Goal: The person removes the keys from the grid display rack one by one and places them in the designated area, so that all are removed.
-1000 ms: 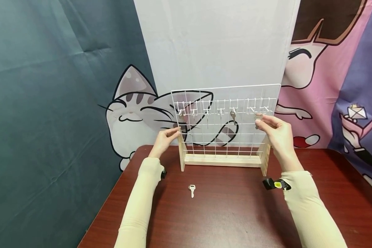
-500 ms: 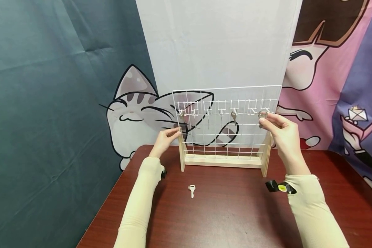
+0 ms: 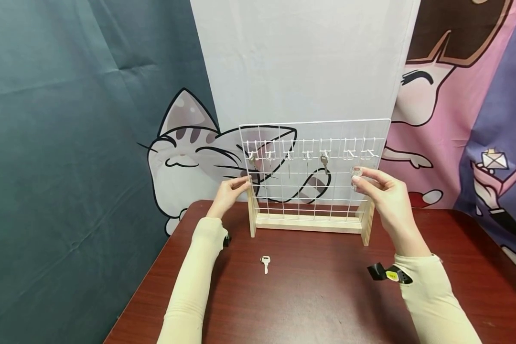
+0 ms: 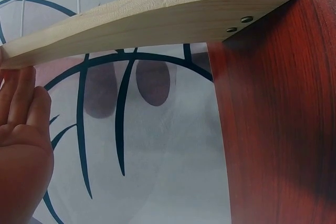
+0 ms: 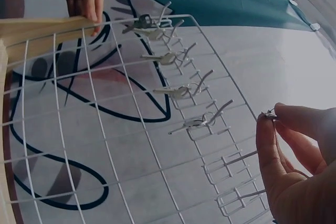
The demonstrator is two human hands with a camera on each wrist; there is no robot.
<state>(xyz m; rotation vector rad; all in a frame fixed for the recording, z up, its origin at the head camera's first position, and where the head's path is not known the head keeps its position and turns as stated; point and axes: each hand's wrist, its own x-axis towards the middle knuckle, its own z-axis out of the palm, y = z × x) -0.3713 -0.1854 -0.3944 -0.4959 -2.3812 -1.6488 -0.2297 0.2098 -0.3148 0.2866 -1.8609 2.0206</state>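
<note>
My right hand (image 3: 389, 196) pinches a small metal key (image 3: 356, 172) on a ring between thumb and fingertips, in front of the rack's right part. In the right wrist view, my fingers hide most of this key (image 5: 269, 115). My left hand (image 3: 229, 195) holds the left side of the key rack, thumb and fingertips at the top of its wooden upright (image 4: 157, 22). The rack is a white wire grid (image 3: 314, 193) on a wooden base (image 3: 309, 223). Several keys hang from its hooks, among them a darker key (image 3: 324, 161); the two rightmost hooks (image 3: 368, 154) carry none.
A silver key (image 3: 265, 264) with a ring lies on the reddish-brown table (image 3: 318, 296), in front of the rack. Behind stand printed cloth backdrops, with a cartoon cat (image 3: 182, 167) to the left. The table's left edge runs beside my left arm.
My right hand with the key first shifts slightly right, then drops lower and back left, away from the rightmost hook. My left hand stays on the rack.
</note>
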